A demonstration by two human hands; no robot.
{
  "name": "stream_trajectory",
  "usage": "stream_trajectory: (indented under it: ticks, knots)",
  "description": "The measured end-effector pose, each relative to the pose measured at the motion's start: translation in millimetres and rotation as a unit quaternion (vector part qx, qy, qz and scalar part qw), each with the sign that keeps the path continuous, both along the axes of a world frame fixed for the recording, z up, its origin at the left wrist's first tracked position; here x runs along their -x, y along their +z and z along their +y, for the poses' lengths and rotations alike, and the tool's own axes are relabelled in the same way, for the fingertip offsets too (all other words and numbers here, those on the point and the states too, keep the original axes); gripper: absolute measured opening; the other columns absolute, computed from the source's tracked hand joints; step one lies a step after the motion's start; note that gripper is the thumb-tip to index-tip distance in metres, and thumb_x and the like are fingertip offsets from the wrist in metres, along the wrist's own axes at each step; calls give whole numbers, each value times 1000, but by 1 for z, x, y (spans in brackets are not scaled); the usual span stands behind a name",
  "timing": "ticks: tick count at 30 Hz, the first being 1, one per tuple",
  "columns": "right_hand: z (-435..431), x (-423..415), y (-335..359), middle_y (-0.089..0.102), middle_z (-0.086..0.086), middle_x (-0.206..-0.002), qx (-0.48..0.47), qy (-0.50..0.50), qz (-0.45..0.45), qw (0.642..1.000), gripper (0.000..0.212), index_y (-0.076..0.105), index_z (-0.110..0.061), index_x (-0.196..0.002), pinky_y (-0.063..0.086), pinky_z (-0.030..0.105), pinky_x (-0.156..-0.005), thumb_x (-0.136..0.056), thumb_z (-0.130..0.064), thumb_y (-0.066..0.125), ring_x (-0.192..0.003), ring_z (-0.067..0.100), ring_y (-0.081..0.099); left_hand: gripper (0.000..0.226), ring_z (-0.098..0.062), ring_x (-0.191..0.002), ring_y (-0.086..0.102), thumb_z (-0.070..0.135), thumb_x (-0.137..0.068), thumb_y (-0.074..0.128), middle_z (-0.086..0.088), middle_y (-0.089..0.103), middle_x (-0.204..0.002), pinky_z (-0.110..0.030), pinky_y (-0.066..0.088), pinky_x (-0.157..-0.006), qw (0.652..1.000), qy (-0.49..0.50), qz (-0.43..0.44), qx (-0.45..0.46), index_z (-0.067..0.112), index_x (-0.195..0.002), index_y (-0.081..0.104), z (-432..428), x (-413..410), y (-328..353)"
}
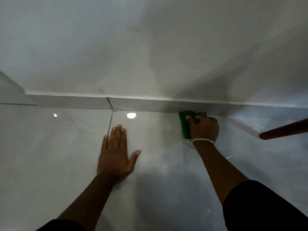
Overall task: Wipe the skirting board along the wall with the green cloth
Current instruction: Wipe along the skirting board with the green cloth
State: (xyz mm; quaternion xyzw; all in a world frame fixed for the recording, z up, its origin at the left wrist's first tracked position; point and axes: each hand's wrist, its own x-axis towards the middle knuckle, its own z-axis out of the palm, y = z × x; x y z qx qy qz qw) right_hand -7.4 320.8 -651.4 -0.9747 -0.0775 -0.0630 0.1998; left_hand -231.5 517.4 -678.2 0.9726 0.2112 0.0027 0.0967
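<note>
The grey tiled skirting board (80, 102) runs across the foot of the white wall, with a white strip along its top edge. My right hand (204, 127), with a silver chain bracelet at the wrist, grips the green cloth (185, 124) and presses its upper end against the bottom of the skirting board, right of centre. The cloth's lower end trails onto the floor. My left hand (115, 155) lies flat on the glossy floor tile, fingers together and thumb spread, holding nothing, a short way in front of the board.
A brown wooden leg or pole (283, 130) slants in from the right edge, just right of my right hand. The polished grey floor (50, 147) shows ceiling-light reflections and a grout line. The wall turns a corner at far left.
</note>
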Motion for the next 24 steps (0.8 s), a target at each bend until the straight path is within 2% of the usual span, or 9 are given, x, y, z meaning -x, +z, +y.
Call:
stream_trajectory:
  ticks: [2,4,9,11,14,18,22,24]
  knots:
    - [11,4,4,69,20,-73,-29,-48,24,998,40,69,-5,-78,49,37,-69,-79,-45,67,-75,36,63,91,-27,-153,1,68,-88,19,-13,6,-165,-48,9,-123,1000,-1,4,3,6,-154,9,-1,-2,0]
    - [43,18,7,69,21,-76,-29,-54,35,998,41,69,-4,-80,51,38,-69,-79,-44,65,-75,37,63,92,-26,-153,-1,69,-88,16,-13,4,-165,-47,6,-123,1000,-1,8,-1,6,-154,7,0,-2,0]
    - [129,62,22,68,17,-69,25,8,70,997,29,70,-7,-69,49,34,-63,-73,-35,68,-65,33,64,93,-26,-153,-4,71,-87,13,-12,0,-165,-47,4,-124,1000,2,13,-2,7,-154,4,-2,-4,0]
    - [143,71,32,70,14,-66,50,69,72,994,23,70,-11,-66,49,32,-62,-72,-32,70,-64,31,65,93,-26,-153,-3,71,-87,15,-13,1,-165,-47,6,-124,1000,0,16,-1,7,-154,5,-2,-4,2]
    - [130,63,37,73,13,-74,66,158,82,982,23,72,-12,-74,44,29,-61,-81,-32,64,-69,31,68,93,-26,-153,-2,71,-87,14,-13,1,-165,-49,9,-124,1000,-1,24,4,7,-154,3,-2,-2,5]
    - [58,27,31,65,17,-53,83,132,-13,988,31,66,-7,-57,49,30,-49,-73,-33,64,-45,33,64,92,-28,-153,0,69,-88,16,-14,4,-165,-49,10,-123,1000,-10,25,4,6,-154,5,0,-2,6]
    - [12,3,33,70,23,-86,99,65,42,992,39,69,-3,-88,51,40,-71,-91,-38,55,-80,40,66,91,-28,-153,-1,67,-89,21,-15,4,-165,-49,8,-123,1000,-9,25,10,5,-154,5,-1,-1,7]
    - [26,5,33,71,22,-92,69,18,43,997,34,69,-3,-90,51,40,-75,-91,-34,55,-87,39,66,91,-28,-153,-1,67,-89,22,-15,3,-165,-50,8,-123,1000,-6,28,10,5,-154,5,-1,-3,7]
